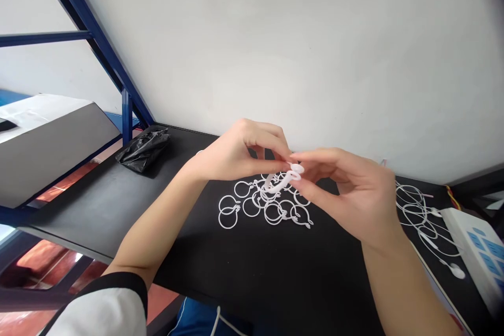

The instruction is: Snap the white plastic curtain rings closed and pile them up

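Note:
Over a black tabletop, both my hands meet at a white plastic ring with small round tabs at its ends. My left hand pinches it from the left between thumb and fingers. From the right, my right hand has its thumb and index fingertip closed at the tabbed ends, its other fingers curled. Below lies a loose heap of similar white plastic rings, thin loops with small clasp ends, partly hidden behind the held ring and my fingers.
A crumpled black plastic bag lies at the table's back left. White earphones with a tangled cord and a white box with blue markings are at the right. A blue metal frame rises at the left, before a pale wall.

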Action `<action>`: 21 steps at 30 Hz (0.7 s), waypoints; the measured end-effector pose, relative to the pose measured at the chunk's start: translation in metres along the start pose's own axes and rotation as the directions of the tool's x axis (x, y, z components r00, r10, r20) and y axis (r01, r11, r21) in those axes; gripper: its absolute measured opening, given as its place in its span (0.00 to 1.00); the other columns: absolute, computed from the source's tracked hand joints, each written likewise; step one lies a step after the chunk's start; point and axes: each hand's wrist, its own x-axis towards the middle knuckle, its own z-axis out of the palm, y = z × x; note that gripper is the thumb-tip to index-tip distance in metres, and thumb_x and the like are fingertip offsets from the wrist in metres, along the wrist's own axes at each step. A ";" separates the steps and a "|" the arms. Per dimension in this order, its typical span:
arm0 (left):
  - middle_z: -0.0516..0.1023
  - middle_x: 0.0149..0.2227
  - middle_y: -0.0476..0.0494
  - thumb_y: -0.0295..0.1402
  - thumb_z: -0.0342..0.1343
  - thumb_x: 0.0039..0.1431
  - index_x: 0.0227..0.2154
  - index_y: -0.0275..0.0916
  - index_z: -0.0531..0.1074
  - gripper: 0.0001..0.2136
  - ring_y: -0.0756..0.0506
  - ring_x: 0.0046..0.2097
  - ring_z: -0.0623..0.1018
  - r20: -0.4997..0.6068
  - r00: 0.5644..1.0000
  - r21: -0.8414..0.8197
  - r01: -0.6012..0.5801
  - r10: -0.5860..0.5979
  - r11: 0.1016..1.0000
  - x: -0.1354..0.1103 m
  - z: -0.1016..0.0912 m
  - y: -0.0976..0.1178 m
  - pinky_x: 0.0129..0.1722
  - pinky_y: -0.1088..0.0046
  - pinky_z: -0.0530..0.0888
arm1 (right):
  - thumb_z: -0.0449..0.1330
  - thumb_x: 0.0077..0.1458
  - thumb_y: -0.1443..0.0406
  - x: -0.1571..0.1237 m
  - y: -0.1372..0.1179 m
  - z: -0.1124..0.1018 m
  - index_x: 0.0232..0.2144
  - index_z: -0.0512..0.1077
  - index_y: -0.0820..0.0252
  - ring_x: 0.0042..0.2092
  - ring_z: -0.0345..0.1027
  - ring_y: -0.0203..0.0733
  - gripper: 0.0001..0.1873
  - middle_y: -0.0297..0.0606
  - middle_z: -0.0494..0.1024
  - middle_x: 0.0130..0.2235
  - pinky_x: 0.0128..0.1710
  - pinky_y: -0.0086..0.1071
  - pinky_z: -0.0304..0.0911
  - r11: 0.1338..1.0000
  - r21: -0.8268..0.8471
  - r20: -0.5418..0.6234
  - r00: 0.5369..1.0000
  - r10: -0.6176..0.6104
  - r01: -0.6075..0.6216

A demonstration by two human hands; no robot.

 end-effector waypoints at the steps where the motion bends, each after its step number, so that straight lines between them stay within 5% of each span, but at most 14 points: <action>1: 0.79 0.34 0.45 0.27 0.60 0.59 0.34 0.38 0.81 0.05 0.53 0.33 0.78 0.001 1.000 0.012 -0.007 0.007 1.000 0.000 0.001 0.003 0.29 0.81 0.74 | 0.66 0.53 0.73 0.000 0.000 0.000 0.41 0.78 0.51 0.30 0.74 0.33 0.14 0.29 0.80 0.32 0.31 0.29 0.73 0.999 -0.016 -0.008 0.999 -0.042 0.042; 8: 0.76 0.29 0.49 0.23 0.61 0.58 0.33 0.39 0.81 0.06 0.54 0.31 0.75 -0.108 0.993 0.150 -0.037 0.053 0.988 -0.003 0.005 0.017 0.28 0.81 0.74 | 0.68 0.51 0.73 -0.001 -0.008 -0.008 0.45 0.77 0.49 0.30 0.75 0.35 0.20 0.31 0.82 0.37 0.28 0.32 0.73 0.990 -0.072 0.037 0.992 -0.121 0.123; 17: 0.77 0.37 0.45 0.25 0.54 0.64 0.41 0.39 0.77 0.08 0.51 0.37 0.77 -0.105 0.984 0.275 -0.109 0.143 0.955 -0.010 0.009 0.039 0.33 0.78 0.75 | 0.68 0.50 0.75 -0.003 -0.007 -0.004 0.44 0.80 0.47 0.31 0.77 0.41 0.22 0.32 0.84 0.35 0.25 0.35 0.72 0.948 -0.150 -0.154 0.941 -0.303 0.280; 21: 0.78 0.42 0.41 0.38 0.57 0.64 0.50 0.37 0.71 0.14 0.48 0.41 0.78 -0.053 0.976 0.258 -0.191 0.211 0.947 -0.012 0.012 0.040 0.40 0.74 0.76 | 0.68 0.50 0.75 -0.004 -0.005 0.001 0.44 0.80 0.49 0.30 0.77 0.41 0.21 0.32 0.84 0.36 0.21 0.36 0.70 0.945 -0.104 -0.270 0.906 -0.326 0.309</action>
